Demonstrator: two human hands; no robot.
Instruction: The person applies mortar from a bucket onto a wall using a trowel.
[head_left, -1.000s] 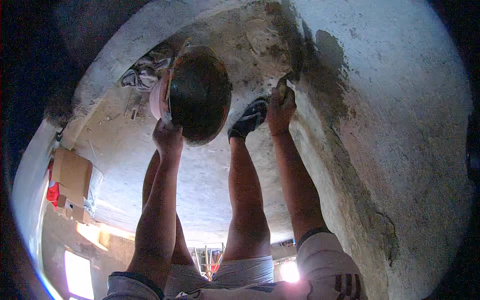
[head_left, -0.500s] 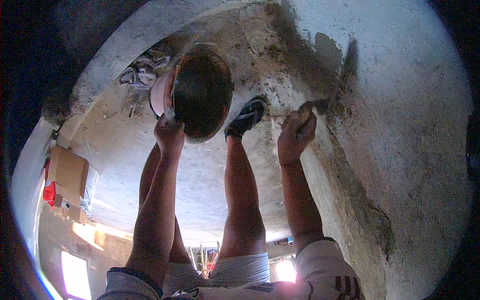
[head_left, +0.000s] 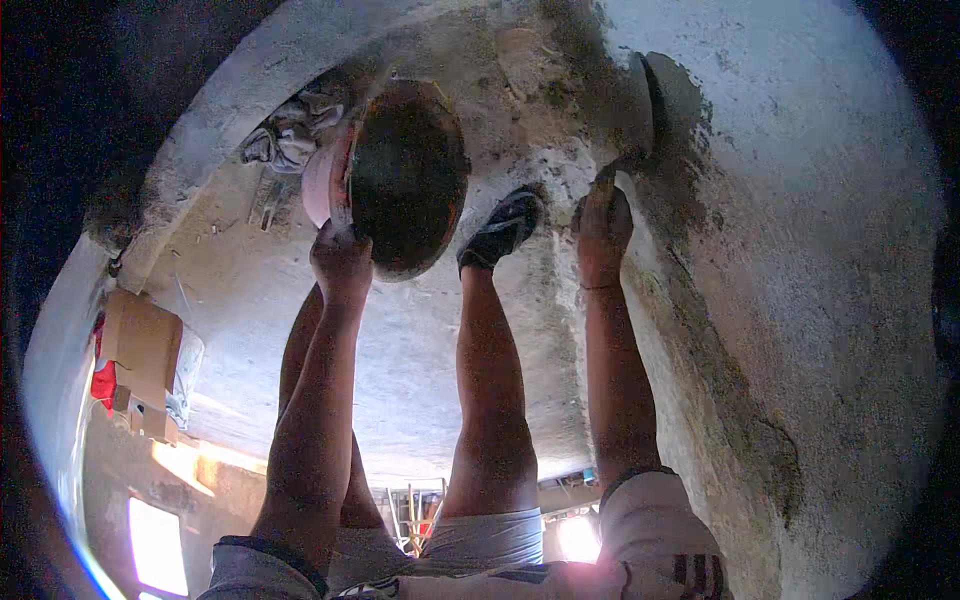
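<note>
My left hand (head_left: 341,262) grips the near rim of a round basin (head_left: 410,180), pinkish outside and dark inside, tilted with its mouth to the right. What lies in the basin is too dark to make out. My right hand (head_left: 604,225) is closed round the handle of a trowel (head_left: 641,115). The trowel's blade points away from me, at the wall (head_left: 800,200) on the right. Beside the blade, a dark damp-looking patch (head_left: 686,120) of plaster or mortar spreads over the pale wall.
My shoe (head_left: 504,228) stands on the pale floor (head_left: 400,380) between basin and wall. Crumpled cloth (head_left: 290,140) and a narrow tool-like object (head_left: 266,200) lie behind the basin to the left. A cardboard box (head_left: 140,350) sits by the left wall.
My right hand has moved forward and slightly right, and the trowel's blade has shifted left and turned. More of the dark patch now shows right of the blade. The basin stays nearly in place.
</note>
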